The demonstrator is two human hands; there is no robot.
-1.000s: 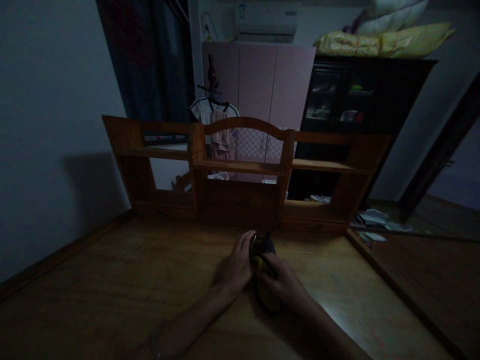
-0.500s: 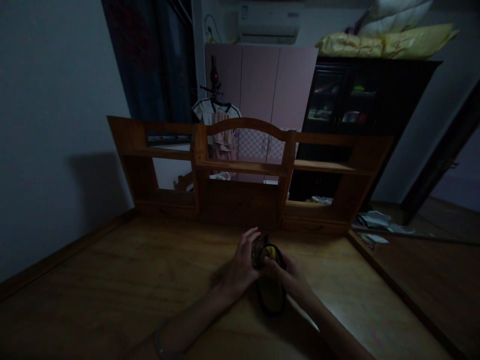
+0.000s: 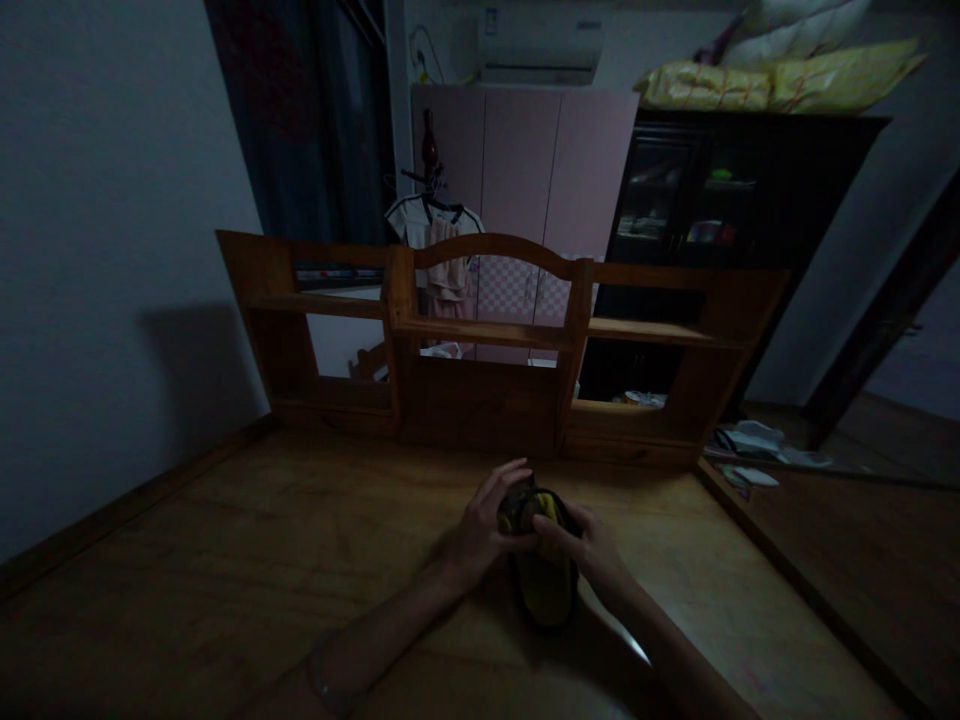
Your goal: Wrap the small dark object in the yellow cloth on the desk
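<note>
A dark slipper with a yellow insole (image 3: 546, 590) lies on the wooden surface (image 3: 300, 560) in front of me, its toe end pointing away. My left hand (image 3: 484, 525) curls round the left side of the toe end. My right hand (image 3: 589, 550) grips the right side, thumb and fingers pinched on the dark strap there. Both hands meet over the front of the slipper and hide part of it. The room is dim, so fine detail of the slipper is hard to make out.
A low wooden shelf unit (image 3: 495, 340) stands across the far edge of the surface. A wall (image 3: 112, 250) closes the left side. Beyond are a pink wardrobe (image 3: 547, 170), hanging clothes (image 3: 431, 250), a dark cabinet (image 3: 720, 210) and papers on the floor (image 3: 750, 445).
Both hands have shifted slightly on the slipper's toe end; the right hand has moved up beside the left, and more of the yellow insole shows.
</note>
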